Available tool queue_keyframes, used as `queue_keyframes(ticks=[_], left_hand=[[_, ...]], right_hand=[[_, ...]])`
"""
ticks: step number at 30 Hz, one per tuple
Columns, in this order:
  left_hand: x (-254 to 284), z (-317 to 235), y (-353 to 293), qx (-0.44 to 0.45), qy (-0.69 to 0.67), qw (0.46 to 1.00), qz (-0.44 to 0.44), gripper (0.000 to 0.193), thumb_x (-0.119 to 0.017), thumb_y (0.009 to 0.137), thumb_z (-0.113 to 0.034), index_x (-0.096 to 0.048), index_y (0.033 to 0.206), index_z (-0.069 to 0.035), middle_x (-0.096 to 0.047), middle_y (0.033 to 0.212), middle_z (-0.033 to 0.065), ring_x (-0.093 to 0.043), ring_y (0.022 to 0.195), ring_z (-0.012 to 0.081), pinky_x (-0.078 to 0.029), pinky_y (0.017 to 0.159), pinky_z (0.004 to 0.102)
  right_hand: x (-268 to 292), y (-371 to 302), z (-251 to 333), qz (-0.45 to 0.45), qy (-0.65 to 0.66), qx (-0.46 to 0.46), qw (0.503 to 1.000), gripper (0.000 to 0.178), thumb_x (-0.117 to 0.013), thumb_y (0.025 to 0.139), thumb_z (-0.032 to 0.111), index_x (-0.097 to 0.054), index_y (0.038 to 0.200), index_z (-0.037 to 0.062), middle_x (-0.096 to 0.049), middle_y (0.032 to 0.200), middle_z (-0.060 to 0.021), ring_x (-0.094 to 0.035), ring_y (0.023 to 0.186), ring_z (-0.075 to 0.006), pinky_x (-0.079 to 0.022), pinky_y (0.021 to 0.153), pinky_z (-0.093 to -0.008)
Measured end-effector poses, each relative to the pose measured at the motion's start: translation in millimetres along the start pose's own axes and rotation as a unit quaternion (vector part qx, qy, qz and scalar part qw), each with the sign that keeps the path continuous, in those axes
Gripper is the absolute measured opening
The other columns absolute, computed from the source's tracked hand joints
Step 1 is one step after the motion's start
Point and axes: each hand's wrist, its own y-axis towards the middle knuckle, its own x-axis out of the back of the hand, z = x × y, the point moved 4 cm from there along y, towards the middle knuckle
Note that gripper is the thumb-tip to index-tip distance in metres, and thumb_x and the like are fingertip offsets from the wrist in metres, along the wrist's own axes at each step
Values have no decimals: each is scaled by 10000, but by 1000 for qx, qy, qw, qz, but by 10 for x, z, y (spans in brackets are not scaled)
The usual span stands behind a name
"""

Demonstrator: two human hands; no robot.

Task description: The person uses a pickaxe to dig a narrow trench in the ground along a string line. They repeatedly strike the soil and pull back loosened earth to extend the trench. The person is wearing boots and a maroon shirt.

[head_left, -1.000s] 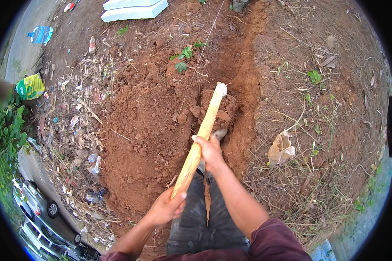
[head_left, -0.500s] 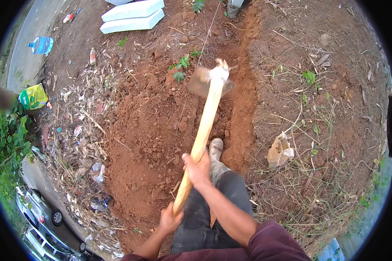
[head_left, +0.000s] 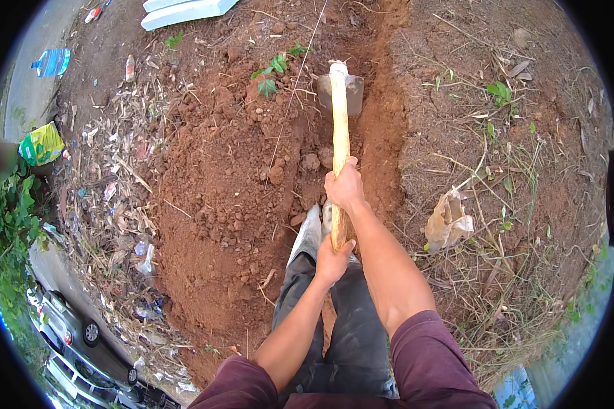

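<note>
Hoe [head_left: 340,116], wooden-handled, is raised over a red-earth trench [head_left: 382,136], its metal blade above loose clods. Right hand [head_left: 344,187] has its fingers wrapped around the shaft midway; left hand [head_left: 333,260] clasps the handle's end above dark trousers [head_left: 341,327].

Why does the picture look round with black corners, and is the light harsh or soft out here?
Head view: a fisheye lens gives a round image with black corners and bends the ground toward the rim. Light is soft and even, with no hard shadows or glare. The hoe, right hand and left hand are sharp; the parked cars at the rim look squeezed.
</note>
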Motion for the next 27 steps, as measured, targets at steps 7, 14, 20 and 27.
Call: queue_keyframes(ticks=[7, 14, 20, 27], left_hand=[[76, 445, -311, 13, 80, 997, -17, 238, -716, 928, -124, -575, 1092, -24, -546, 722, -33, -492, 543, 74, -392, 479, 285], [349, 184, -871, 58, -35, 998, -17, 245, -711, 912, -147, -600, 1096, -27, -592, 721, 13, -533, 580, 103, -452, 546, 317], [304, 339, -1664, 129, -83, 988, -5, 191, -704, 929, -142, -533, 991, -85, -479, 624, -34, -423, 416, 82, -341, 376, 281], [55, -413, -1404, 125, -169, 970, 121, 147, -629, 999, -163, -500, 983, -95, -491, 739, -32, -470, 578, 58, -384, 470, 239]], right_hand=[[-490, -182, -802, 33, 9, -59, 998, 555, -637, 943, 204, -346, 1277, -131, -637, 1142, -394, -718, 945, -455, -581, 875, -477], [-512, -666, -434, 90, 34, -71, 993, 658, -651, 915, 230, -343, 1335, -172, -599, 1257, -415, -630, 1195, -486, -507, 1055, -458], [-544, -1357, -700, 160, 16, -104, 982, 713, -641, 902, 247, -309, 1361, -185, -599, 1275, -401, -628, 1223, -456, -503, 1059, -441], [-303, -874, -632, 173, 158, -96, 967, 299, -704, 888, 152, -602, 1020, -97, -643, 801, -184, -654, 571, -282, -542, 488, -420]])
